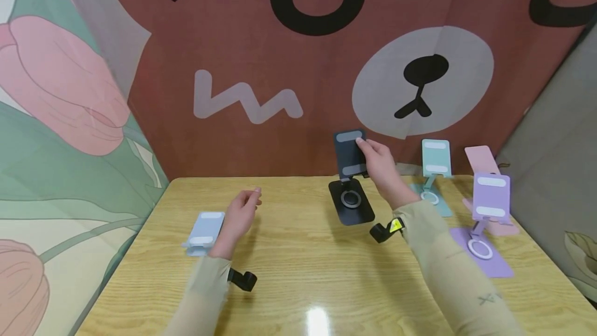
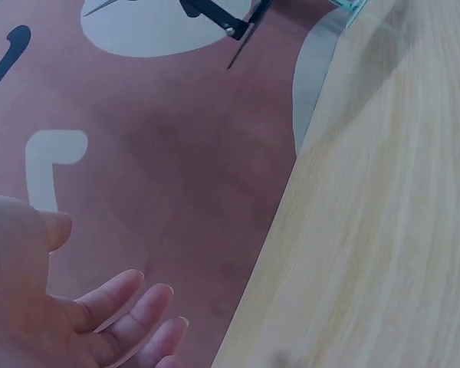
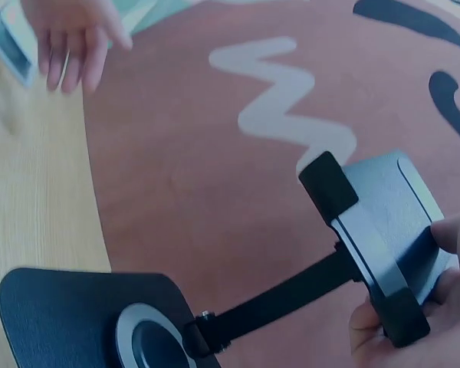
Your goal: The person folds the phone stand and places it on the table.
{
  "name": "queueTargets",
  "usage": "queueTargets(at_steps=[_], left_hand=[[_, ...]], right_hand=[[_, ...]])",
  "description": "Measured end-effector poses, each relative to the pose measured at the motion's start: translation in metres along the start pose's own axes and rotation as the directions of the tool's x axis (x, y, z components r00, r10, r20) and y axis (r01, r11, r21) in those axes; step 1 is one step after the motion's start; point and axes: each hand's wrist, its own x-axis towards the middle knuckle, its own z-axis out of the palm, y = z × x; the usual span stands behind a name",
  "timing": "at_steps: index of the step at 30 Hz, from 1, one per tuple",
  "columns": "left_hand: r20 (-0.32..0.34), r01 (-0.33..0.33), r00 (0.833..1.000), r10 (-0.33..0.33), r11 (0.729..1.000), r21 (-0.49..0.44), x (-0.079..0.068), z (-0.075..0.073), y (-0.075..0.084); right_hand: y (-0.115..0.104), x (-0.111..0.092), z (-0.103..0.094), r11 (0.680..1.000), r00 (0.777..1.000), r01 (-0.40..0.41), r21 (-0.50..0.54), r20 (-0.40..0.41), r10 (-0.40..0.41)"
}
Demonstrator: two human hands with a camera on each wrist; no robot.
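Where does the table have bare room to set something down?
In the head view, the widest bare patch of the table lies between the left sleeve and right sleeve. Another stretches from the left hand to the black stand, back to the far edge. The right end is crowded: teal stand, pink stand and purple stand, pink partly behind purple.

black stand [image 1: 347,157] — smooth, faint sheen | tabletop [image 1: 289,253] — glossy wood grain | backdrop [image 1: 242,149]: matt cloth

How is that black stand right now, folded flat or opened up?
Opened up: the black stand shows its hinged arm extended between the base and the upper plate, which the right hand grips.
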Motion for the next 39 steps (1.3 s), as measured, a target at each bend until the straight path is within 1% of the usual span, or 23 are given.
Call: queueTargets(at_steps=[4,9,11,18,24,28,32,36,39], left_hand=[[-0.014,-0.005,1.000,0.005,1.000,-0.003,0.000,0.007,0.001],[-0.004,-0.023,1.000,0.022,0.999,-0.046,-0.002,0.019,0.006],[0.009,-0.034,0.999,0.035,0.997,-0.073,-0.004,0.025,0.009],[0.070,-0.053,0.996,0.060,0.993,-0.105,-0.013,0.044,0.017],[0.096,-0.053,0.993,0.068,0.987,-0.149,-0.017,0.057,0.023],[0.121,-0.048,0.990,0.074,0.978,-0.203,-0.020,0.065,0.027],[0.139,-0.049,0.987,0.082,0.973,-0.226,-0.022,0.072,0.030],[0.154,-0.046,0.985,0.080,0.976,-0.211,-0.024,0.074,0.031],[0.165,-0.043,0.983,0.081,0.974,-0.222,-0.024,0.075,0.031]], right_hand=[[-0.008,-0.005,0.008,0.998,1.000,0.009,0.060,0.001,-0.009],[-0.016,-0.014,0.018,0.992,1.000,0.014,0.127,-0.001,-0.014],[-0.019,-0.018,0.022,0.989,1.000,0.008,0.145,-0.001,-0.007],[-0.025,-0.032,0.039,0.982,1.000,-0.008,0.189,0.028,0.003],[-0.028,-0.041,0.051,0.975,0.999,0.013,0.222,0.029,-0.020],[-0.029,-0.045,0.059,0.971,0.999,0.028,0.238,0.031,-0.037],[-0.028,-0.050,0.066,0.968,0.998,0.052,0.247,0.027,-0.061],[-0.026,-0.055,0.073,0.964,0.996,0.082,0.251,0.021,-0.091],[-0.026,-0.059,0.076,0.963,0.994,0.093,0.254,0.027,-0.104]])
